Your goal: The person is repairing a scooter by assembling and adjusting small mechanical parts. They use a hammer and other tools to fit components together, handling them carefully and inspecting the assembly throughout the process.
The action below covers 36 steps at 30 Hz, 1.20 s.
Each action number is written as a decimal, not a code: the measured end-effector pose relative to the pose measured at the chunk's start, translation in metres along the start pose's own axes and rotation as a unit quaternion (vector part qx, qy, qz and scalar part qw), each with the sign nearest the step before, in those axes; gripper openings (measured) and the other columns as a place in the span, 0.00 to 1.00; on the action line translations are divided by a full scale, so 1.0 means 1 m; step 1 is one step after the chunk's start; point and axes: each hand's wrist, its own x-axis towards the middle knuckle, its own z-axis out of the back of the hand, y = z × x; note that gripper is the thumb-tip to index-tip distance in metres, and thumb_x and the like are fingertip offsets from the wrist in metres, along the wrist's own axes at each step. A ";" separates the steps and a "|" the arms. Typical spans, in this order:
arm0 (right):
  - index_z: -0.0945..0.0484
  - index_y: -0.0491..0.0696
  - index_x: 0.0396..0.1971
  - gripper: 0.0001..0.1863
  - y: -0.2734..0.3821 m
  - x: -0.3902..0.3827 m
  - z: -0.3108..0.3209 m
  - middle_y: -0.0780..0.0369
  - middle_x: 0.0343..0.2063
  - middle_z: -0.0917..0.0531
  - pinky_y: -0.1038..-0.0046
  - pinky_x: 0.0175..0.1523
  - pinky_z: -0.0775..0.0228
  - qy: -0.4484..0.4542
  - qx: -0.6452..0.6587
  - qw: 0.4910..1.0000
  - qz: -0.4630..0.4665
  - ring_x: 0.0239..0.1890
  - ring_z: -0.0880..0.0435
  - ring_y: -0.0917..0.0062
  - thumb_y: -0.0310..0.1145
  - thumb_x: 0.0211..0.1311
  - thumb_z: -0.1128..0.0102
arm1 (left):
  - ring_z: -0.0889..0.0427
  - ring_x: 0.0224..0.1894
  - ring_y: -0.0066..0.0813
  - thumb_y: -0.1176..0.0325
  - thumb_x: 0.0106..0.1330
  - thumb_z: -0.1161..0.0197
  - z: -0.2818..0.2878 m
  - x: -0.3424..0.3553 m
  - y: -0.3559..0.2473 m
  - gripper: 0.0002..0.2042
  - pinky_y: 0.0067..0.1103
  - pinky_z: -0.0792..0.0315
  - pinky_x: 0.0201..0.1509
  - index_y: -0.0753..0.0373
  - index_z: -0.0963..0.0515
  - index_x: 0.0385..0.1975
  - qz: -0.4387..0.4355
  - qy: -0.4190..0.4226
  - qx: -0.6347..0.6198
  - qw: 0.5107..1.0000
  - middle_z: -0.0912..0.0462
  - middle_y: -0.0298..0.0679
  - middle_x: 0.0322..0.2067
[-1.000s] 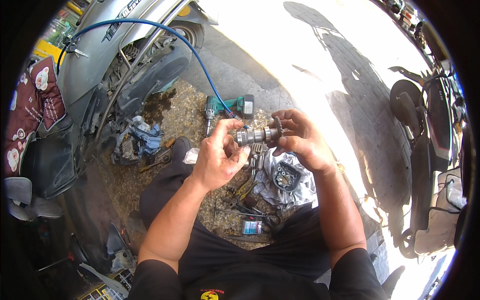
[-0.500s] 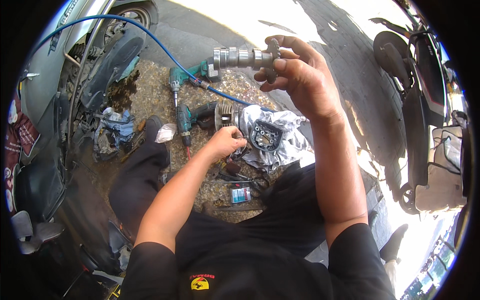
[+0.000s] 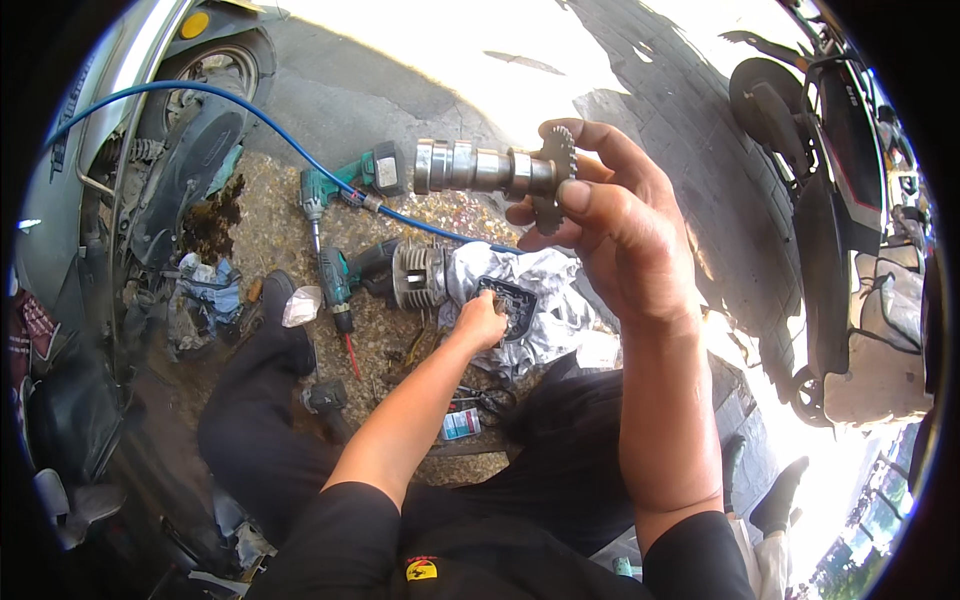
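Note:
Raised at upper centre, my right hand (image 3: 635,220) pinches a camshaft (image 3: 475,168) by its toothed sprocket (image 3: 556,180). The shiny lobed shaft lies nearly level and points left. My left hand (image 3: 482,322) reaches down to the left side of a dark engine cylinder head (image 3: 520,312), its fingers curled at the rim. Whether they grip the head or a small part there is hidden. Under the head lies a crumpled grey-white cloth (image 3: 470,262), and a finned metal cylinder (image 3: 418,275) stands just left of it.
Two teal power tools, an impact wrench (image 3: 345,182) and a drill (image 3: 340,280), lie on the stone slab (image 3: 265,200). A blue air hose (image 3: 262,112) arcs over them. A small blue-white packet (image 3: 461,424) is near my knees. Motorbikes stand on both sides, one at right (image 3: 850,150).
My left hand has moved right, from beside the finned cylinder to the cylinder head. The camshaft is held slightly lower and tilts down to the right. The view has shifted.

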 end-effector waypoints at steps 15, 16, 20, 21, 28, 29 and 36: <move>0.35 0.39 0.61 0.37 0.006 0.000 -0.028 0.50 0.55 0.27 0.65 0.52 0.21 0.126 0.018 0.990 0.061 0.55 0.22 0.63 0.21 0.47 0.35 | 0.19 0.30 0.21 0.78 0.67 0.41 0.259 -0.209 -0.129 0.16 0.19 0.22 0.32 0.66 0.33 0.53 -0.345 -0.016 -0.384 0.856 0.19 0.40 0.32; 0.34 0.40 0.62 0.37 0.006 -0.003 -0.031 0.52 0.57 0.27 0.65 0.56 0.23 0.142 -0.005 0.988 0.055 0.57 0.23 0.63 0.17 0.46 0.38 | 0.19 0.31 0.21 0.78 0.67 0.41 0.259 -0.215 -0.127 0.15 0.18 0.22 0.31 0.65 0.32 0.51 -0.336 -0.025 -0.381 0.861 0.19 0.40 0.32; 0.36 0.41 0.64 0.41 -0.003 -0.007 -0.046 0.54 0.62 0.30 0.60 0.64 0.29 0.213 -0.054 0.968 0.120 0.63 0.28 0.61 0.11 0.42 0.43 | 0.21 0.28 0.20 0.79 0.63 0.41 0.260 -0.218 -0.104 0.16 0.19 0.23 0.30 0.62 0.31 0.50 -0.370 -0.036 -0.387 0.844 0.19 0.39 0.33; 0.37 0.41 0.65 0.42 -0.006 -0.008 -0.051 0.53 0.62 0.31 0.60 0.64 0.30 0.217 -0.055 0.967 0.119 0.64 0.29 0.61 0.10 0.42 0.43 | 0.21 0.28 0.20 0.79 0.61 0.41 0.261 -0.217 -0.097 0.16 0.19 0.23 0.30 0.61 0.31 0.49 -0.379 -0.043 -0.385 0.841 0.19 0.40 0.32; 0.43 0.37 0.67 0.38 -0.024 -0.010 -0.074 0.50 0.59 0.30 0.63 0.55 0.21 0.225 0.142 0.961 -0.077 0.59 0.25 0.62 0.29 0.58 0.37 | 0.25 0.31 0.11 0.79 0.62 0.38 0.274 -0.221 -0.069 0.13 0.13 0.29 0.32 0.66 0.28 0.46 -0.526 -0.180 -0.172 0.813 0.22 0.33 0.33; 0.43 0.37 0.67 0.38 -0.024 -0.010 -0.075 0.50 0.57 0.28 0.64 0.52 0.20 0.220 0.200 0.947 -0.122 0.58 0.24 0.63 0.34 0.62 0.36 | 0.24 0.31 0.12 0.78 0.60 0.36 0.273 -0.221 -0.069 0.13 0.14 0.28 0.33 0.66 0.26 0.45 -0.527 -0.188 -0.187 0.807 0.21 0.32 0.33; 0.39 0.41 0.65 0.39 -0.024 -0.007 -0.069 0.50 0.57 0.28 0.67 0.48 0.18 0.255 0.076 0.964 -0.026 0.55 0.22 0.63 0.33 0.56 0.29 | 0.25 0.29 0.12 0.77 0.58 0.37 0.272 -0.221 -0.065 0.14 0.14 0.30 0.29 0.66 0.29 0.44 -0.487 -0.186 -0.181 0.834 0.22 0.34 0.31</move>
